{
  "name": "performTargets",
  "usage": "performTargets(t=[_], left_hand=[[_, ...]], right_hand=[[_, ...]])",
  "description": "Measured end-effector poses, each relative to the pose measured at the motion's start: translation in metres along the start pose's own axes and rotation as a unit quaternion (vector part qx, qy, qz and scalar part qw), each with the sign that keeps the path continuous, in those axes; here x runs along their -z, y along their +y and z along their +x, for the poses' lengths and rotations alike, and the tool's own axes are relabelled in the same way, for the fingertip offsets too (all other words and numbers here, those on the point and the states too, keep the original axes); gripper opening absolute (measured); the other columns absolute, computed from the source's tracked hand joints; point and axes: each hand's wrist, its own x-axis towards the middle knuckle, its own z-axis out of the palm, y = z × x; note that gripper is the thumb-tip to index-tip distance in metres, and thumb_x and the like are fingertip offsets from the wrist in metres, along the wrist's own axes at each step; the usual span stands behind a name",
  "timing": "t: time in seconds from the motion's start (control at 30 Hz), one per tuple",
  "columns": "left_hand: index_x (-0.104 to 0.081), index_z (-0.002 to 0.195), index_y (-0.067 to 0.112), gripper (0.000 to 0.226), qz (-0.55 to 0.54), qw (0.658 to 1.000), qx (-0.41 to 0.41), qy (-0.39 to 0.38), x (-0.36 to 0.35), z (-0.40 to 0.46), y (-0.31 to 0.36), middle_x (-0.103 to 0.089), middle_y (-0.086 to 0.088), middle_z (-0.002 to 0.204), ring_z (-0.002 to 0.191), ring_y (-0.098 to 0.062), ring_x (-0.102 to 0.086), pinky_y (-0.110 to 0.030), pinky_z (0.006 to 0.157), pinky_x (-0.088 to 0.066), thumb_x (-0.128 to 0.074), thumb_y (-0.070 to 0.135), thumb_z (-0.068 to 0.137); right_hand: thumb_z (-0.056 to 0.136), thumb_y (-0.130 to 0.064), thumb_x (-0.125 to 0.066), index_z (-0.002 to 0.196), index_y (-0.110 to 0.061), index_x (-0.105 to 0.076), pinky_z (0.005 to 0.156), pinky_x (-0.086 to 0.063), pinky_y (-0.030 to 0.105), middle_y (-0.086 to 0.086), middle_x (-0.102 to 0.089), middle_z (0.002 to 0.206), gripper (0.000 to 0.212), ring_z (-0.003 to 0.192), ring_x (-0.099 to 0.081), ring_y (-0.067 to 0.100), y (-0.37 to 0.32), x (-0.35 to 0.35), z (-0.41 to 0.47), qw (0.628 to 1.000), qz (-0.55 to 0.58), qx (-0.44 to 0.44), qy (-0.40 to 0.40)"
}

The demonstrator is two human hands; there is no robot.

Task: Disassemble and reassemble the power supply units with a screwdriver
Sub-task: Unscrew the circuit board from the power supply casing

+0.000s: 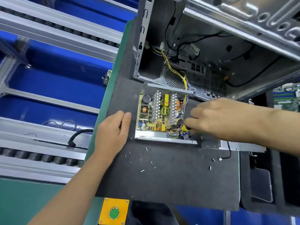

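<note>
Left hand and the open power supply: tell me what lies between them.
Head view: only bare dark mat separates the left hand from the power supply. Loose screws lie nearer the person.

Light was bright and even, shadows were soft; the right hand (222, 117) was motion-blurred, and edges bent from wide-angle distortion

Matt dark mat (170, 181), likely foam; shiny metal case (243, 15).
</note>
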Motion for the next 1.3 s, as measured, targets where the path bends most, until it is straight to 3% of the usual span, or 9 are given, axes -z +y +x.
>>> performTargets(t=[0.13, 0.3, 0.4, 0.47, 0.63, 0.83, 1.07, 1.17, 1.3], left_hand=[[-0.04, 0.065, 0.003, 0.049, 0.007, 1.0, -0.005, 0.001, -0.001, 0.0, -0.001, -0.045, -0.009, 0.055, 0.053, -0.029, -0.041, -0.044, 0.053, -0.036, -0.036, 0.035, 0.102], [-0.041, 0.067, 0.003, 0.05, 0.017, 1.0, -0.003, -0.003, -0.001, 0.0, 0.0, -0.047, -0.009, 0.056, 0.055, -0.03, -0.043, -0.044, 0.055, -0.036, -0.034, 0.038, 0.102], [-0.041, 0.067, 0.003, 0.05, 0.014, 1.0, 0.001, -0.007, -0.001, -0.001, 0.0, -0.047, -0.009, 0.057, 0.055, -0.03, -0.044, -0.044, 0.055, -0.037, -0.033, 0.039, 0.101], [-0.041, 0.067, 0.003, 0.05, 0.015, 1.0, -0.003, -0.009, -0.001, -0.001, 0.0, -0.047, -0.009, 0.057, 0.055, -0.03, -0.044, -0.046, 0.055, -0.038, -0.034, 0.039, 0.102], [-0.04, 0.067, 0.005, 0.049, 0.016, 1.0, -0.002, -0.009, -0.001, -0.001, -0.002, -0.045, -0.006, 0.056, 0.054, -0.027, -0.043, -0.044, 0.052, -0.038, -0.034, 0.039, 0.102], [-0.042, 0.068, 0.004, 0.051, 0.036, 0.999, -0.002, -0.014, -0.001, -0.001, -0.001, -0.047, -0.008, 0.057, 0.056, -0.029, -0.045, -0.042, 0.054, -0.037, -0.032, 0.041, 0.102], [-0.042, 0.068, 0.006, 0.051, 0.033, 0.999, 0.003, -0.016, 0.0, -0.001, 0.0, -0.049, -0.007, 0.058, 0.056, -0.028, -0.046, -0.045, 0.055, -0.039, -0.03, 0.042, 0.102], [-0.042, 0.069, 0.007, 0.051, 0.033, 0.999, 0.008, -0.021, 0.0, -0.001, 0.001, -0.051, -0.006, 0.059, 0.057, -0.027, -0.048, -0.047, 0.056, -0.041, -0.029, 0.044, 0.102], [-0.046, 0.071, 0.004, 0.055, 0.003, 0.999, 0.019, -0.029, 0.002, -0.003, 0.004, -0.056, -0.01, 0.063, 0.061, -0.03, -0.052, -0.05, 0.06, -0.044, -0.028, 0.048, 0.099]], right_hand=[[0.104, -0.039, -0.037, 0.075, -0.021, -0.044, 0.065, -0.042, 0.033, 0.0, -0.038, 0.068, 0.035, 0.07, -0.052, 0.032, -0.026, 0.007, 0.016, 0.976, 0.16, -0.146, -0.024], [0.097, -0.054, -0.049, 0.11, -0.013, -0.065, 0.051, -0.047, 0.023, 0.004, -0.061, 0.077, 0.046, 0.059, -0.056, 0.019, -0.015, 0.006, 0.012, 0.811, 0.479, -0.311, -0.127], [0.095, -0.045, -0.057, 0.116, -0.031, -0.044, 0.072, -0.051, 0.035, -0.005, -0.056, 0.091, 0.028, 0.074, -0.058, 0.015, -0.017, -0.002, -0.003, 0.886, 0.398, -0.227, -0.077], [0.099, -0.022, -0.051, 0.107, -0.026, -0.038, 0.071, -0.05, 0.037, -0.005, -0.044, 0.093, 0.016, 0.075, -0.048, 0.019, -0.021, -0.005, -0.006, 0.981, 0.148, -0.12, -0.029], [0.1, -0.03, -0.046, 0.094, -0.02, -0.05, 0.068, -0.046, 0.035, -0.003, -0.037, 0.073, 0.012, 0.074, -0.051, 0.028, -0.018, 0.002, 0.007, 0.997, 0.046, -0.056, 0.013], [0.095, -0.042, -0.06, 0.091, -0.004, -0.066, 0.047, -0.038, 0.022, 0.005, -0.046, 0.057, 0.039, 0.045, -0.042, 0.021, -0.008, 0.007, 0.02, 0.756, 0.543, -0.354, -0.091], [0.1, -0.035, -0.051, 0.104, -0.021, -0.055, 0.07, -0.053, 0.038, 0.001, -0.059, 0.097, 0.015, 0.089, -0.062, 0.031, -0.018, 0.002, 0.007, 0.986, 0.088, -0.142, 0.029], [0.103, -0.033, -0.043, 0.079, -0.018, -0.046, 0.062, -0.049, 0.035, 0.002, -0.042, 0.07, 0.028, 0.068, -0.052, 0.031, -0.026, 0.002, 0.013, 0.99, 0.048, -0.125, 0.041], [0.103, -0.044, -0.04, 0.067, -0.011, -0.057, 0.05, -0.04, 0.026, 0.006, -0.048, 0.059, 0.052, 0.049, -0.05, 0.019, -0.01, 0.009, 0.026, 0.898, 0.337, -0.272, -0.078]])
